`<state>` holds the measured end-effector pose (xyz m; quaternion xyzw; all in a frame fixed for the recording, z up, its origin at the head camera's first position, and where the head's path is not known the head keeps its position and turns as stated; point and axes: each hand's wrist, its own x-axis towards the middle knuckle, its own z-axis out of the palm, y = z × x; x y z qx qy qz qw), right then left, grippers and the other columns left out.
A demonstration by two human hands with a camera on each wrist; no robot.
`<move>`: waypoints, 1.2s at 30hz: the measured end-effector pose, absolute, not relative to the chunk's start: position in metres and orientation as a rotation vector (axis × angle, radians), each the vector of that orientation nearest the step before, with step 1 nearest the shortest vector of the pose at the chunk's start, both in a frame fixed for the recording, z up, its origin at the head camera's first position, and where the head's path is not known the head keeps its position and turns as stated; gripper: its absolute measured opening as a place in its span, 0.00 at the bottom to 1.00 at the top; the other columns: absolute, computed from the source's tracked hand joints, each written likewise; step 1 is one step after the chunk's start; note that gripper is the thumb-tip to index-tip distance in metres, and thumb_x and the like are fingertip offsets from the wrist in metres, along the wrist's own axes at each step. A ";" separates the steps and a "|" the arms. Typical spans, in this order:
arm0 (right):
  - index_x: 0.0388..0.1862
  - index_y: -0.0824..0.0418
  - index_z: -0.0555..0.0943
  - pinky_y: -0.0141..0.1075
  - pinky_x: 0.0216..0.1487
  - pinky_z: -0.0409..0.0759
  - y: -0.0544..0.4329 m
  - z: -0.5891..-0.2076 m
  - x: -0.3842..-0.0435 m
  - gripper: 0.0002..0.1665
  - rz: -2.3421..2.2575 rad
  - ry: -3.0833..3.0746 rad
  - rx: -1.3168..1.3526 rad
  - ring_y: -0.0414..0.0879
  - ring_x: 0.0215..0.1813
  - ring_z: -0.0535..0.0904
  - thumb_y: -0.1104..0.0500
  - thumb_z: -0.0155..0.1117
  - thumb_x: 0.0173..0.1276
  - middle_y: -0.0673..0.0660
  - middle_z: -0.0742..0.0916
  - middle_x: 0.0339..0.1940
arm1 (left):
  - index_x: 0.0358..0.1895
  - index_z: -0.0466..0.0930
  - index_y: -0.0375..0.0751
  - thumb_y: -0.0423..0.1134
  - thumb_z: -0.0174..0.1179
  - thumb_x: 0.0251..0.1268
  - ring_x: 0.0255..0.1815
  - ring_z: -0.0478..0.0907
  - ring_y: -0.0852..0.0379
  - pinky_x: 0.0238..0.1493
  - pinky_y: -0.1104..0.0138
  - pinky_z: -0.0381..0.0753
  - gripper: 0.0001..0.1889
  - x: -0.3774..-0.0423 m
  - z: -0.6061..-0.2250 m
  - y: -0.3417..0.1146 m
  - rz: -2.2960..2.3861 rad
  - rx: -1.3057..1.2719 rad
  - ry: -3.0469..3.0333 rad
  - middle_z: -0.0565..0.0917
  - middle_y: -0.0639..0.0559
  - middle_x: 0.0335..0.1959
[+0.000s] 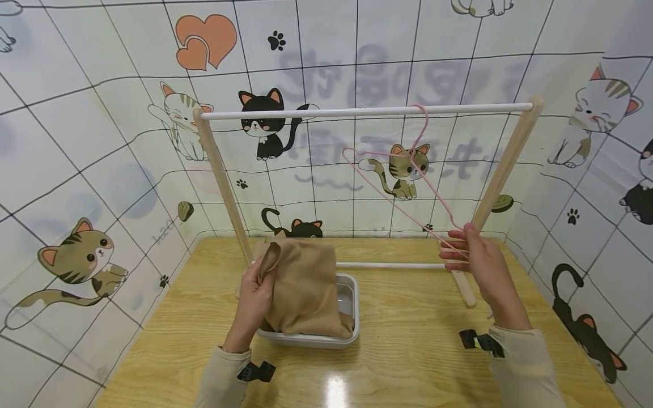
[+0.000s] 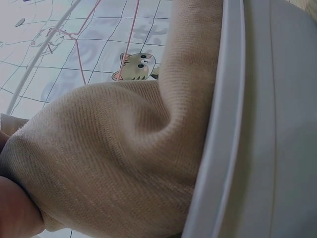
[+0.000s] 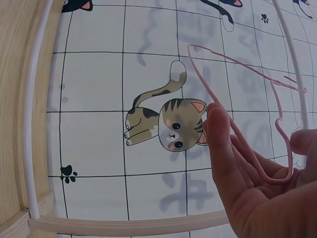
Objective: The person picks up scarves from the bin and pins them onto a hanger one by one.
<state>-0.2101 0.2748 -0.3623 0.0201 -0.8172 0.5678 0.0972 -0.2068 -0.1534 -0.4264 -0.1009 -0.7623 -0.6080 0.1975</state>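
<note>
Illegible writing (image 1: 470,154) behind pink hanger (image 1: 412,152)

White sheeting (image 1: 331,198) ruled with dark grid lines covers the walls, printed with cartoon cats (image 1: 76,255), black paw prints (image 1: 276,41) and, upper left, orange hearts (image 1: 220,39). Faint bluish lettering (image 1: 377,73) shows through at upper centre and right. Below lies a yellowish wood-grain worktop (image 1: 408,323), with a bright glare (image 1: 335,391) at bottom centre.

Pink hanger (image 1: 411,153), tan cloth (image 1: 306,286)
</note>
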 end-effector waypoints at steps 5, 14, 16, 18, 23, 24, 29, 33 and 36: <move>0.70 0.76 0.70 0.37 0.40 0.88 0.276 -0.362 -0.215 0.50 1.774 -2.444 0.072 0.37 0.41 0.89 0.32 0.31 0.81 0.56 0.90 0.48 | 0.61 0.82 0.43 0.32 0.54 0.79 0.46 0.76 0.59 0.49 0.73 0.74 0.15 -0.207 -0.428 -0.154 -1.690 -0.305 -2.154 0.84 0.45 0.55; 0.69 0.74 0.72 0.32 0.22 0.73 0.279 -0.363 -0.218 0.49 1.797 -2.494 0.056 0.37 0.23 0.72 0.31 0.31 0.82 0.44 0.88 0.37 | 0.64 0.81 0.44 0.32 0.54 0.79 0.48 0.76 0.58 0.50 0.72 0.74 0.16 -0.204 -0.426 -0.153 -1.726 -0.280 -2.174 0.83 0.43 0.56; 0.68 0.73 0.72 0.32 0.19 0.67 0.279 -0.363 -0.218 0.48 1.809 -2.488 0.055 0.37 0.20 0.67 0.33 0.31 0.82 0.44 0.87 0.36 | 0.64 0.81 0.44 0.33 0.53 0.79 0.48 0.76 0.58 0.50 0.72 0.74 0.16 -0.205 -0.426 -0.153 -1.724 -0.284 -2.175 0.83 0.43 0.57; 0.68 0.73 0.73 0.32 0.18 0.64 0.278 -0.363 -0.219 0.46 1.813 -2.483 0.050 0.37 0.17 0.63 0.34 0.31 0.83 0.45 0.86 0.36 | 0.63 0.81 0.44 0.34 0.53 0.80 0.45 0.76 0.58 0.48 0.71 0.74 0.15 -0.205 -0.426 -0.153 -1.724 -0.282 -2.171 0.83 0.43 0.54; 0.67 0.73 0.75 0.32 0.16 0.64 0.276 -0.364 -0.220 0.45 1.781 -2.482 0.016 0.37 0.14 0.57 0.36 0.29 0.84 0.46 0.84 0.34 | 0.61 0.82 0.44 0.37 0.52 0.81 0.38 0.76 0.58 0.43 0.68 0.75 0.14 -0.205 -0.425 -0.153 -1.758 -0.258 -2.163 0.82 0.41 0.44; 0.67 0.73 0.75 0.32 0.16 0.64 0.276 -0.364 -0.220 0.45 1.776 -2.479 0.012 0.37 0.14 0.57 0.36 0.28 0.84 0.46 0.83 0.33 | 0.61 0.82 0.45 0.38 0.52 0.81 0.38 0.76 0.58 0.42 0.68 0.75 0.14 -0.205 -0.425 -0.153 -1.763 -0.257 -2.162 0.82 0.41 0.44; 0.64 0.73 0.77 0.32 0.16 0.65 0.273 -0.362 -0.218 0.46 1.742 -2.451 0.009 0.37 0.13 0.57 0.36 0.28 0.84 0.45 0.83 0.31 | 0.61 0.82 0.45 0.37 0.51 0.81 0.38 0.76 0.57 0.43 0.68 0.75 0.14 -0.206 -0.425 -0.152 -1.743 -0.255 -2.156 0.82 0.42 0.43; 0.61 0.74 0.78 0.32 0.15 0.64 0.270 -0.360 -0.214 0.46 1.751 -2.411 0.030 0.37 0.13 0.58 0.36 0.29 0.85 0.45 0.82 0.28 | 0.55 0.83 0.42 0.37 0.53 0.80 0.34 0.76 0.58 0.38 0.68 0.76 0.11 -0.206 -0.426 -0.151 -1.726 -0.215 -2.124 0.80 0.42 0.35; 0.57 0.75 0.79 0.34 0.14 0.62 0.269 -0.360 -0.212 0.46 1.746 -2.394 0.075 0.38 0.13 0.59 0.36 0.30 0.84 0.46 0.82 0.28 | 0.51 0.84 0.40 0.39 0.54 0.80 0.29 0.78 0.58 0.33 0.68 0.77 0.10 -0.207 -0.426 -0.151 -1.731 -0.182 -2.100 0.79 0.42 0.30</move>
